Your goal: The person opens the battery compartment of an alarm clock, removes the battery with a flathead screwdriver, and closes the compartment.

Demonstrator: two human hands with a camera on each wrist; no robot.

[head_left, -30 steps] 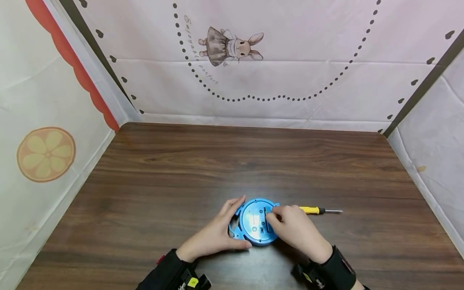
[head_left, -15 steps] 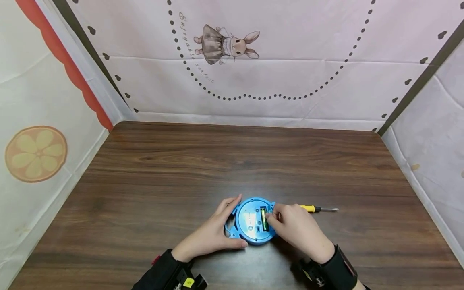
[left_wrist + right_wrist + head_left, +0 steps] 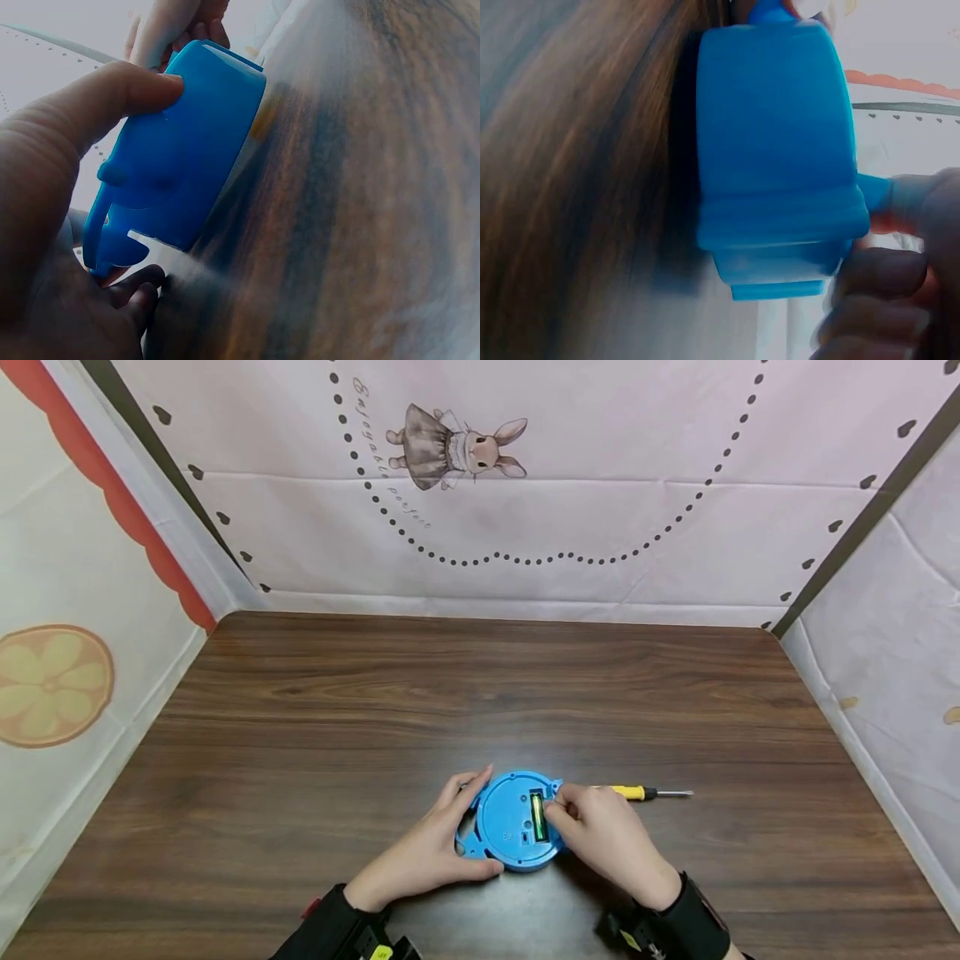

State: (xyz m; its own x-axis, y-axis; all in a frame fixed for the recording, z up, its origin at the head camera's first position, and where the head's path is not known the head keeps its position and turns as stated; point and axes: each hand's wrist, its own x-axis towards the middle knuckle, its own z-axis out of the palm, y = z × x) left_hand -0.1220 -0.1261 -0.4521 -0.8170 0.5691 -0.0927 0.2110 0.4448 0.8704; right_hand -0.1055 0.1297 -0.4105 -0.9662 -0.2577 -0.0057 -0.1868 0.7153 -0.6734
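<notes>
A round blue toy lies flat, back side up, on the near middle of the brown wooden table, between the person's two hands. Its body is almost a circle, so it has little of a long axis; two small loop-shaped lugs stick out from its left rim, toward the left hand. In its back there is an open narrow slot holding a green battery, and that slot runs lengthwise from the near edge of the table toward the far edge, slightly right of the toy's centre. The left hand grips the toy's left side, fingers curled along the far rim and the thumb pressed against the near rim; the left wrist view shows the thumb lying on the blue shell and the fingers tucked under the lugs. The right hand rests at the toy's right edge with its fingers bent, fingertips pinching at the rim just beside the slot; whether they hold a small part there cannot be told. Just behind the right hand lies a screwdriver with a yellow handle, its long axis running left to right and its metal tip pointing right.
</notes>
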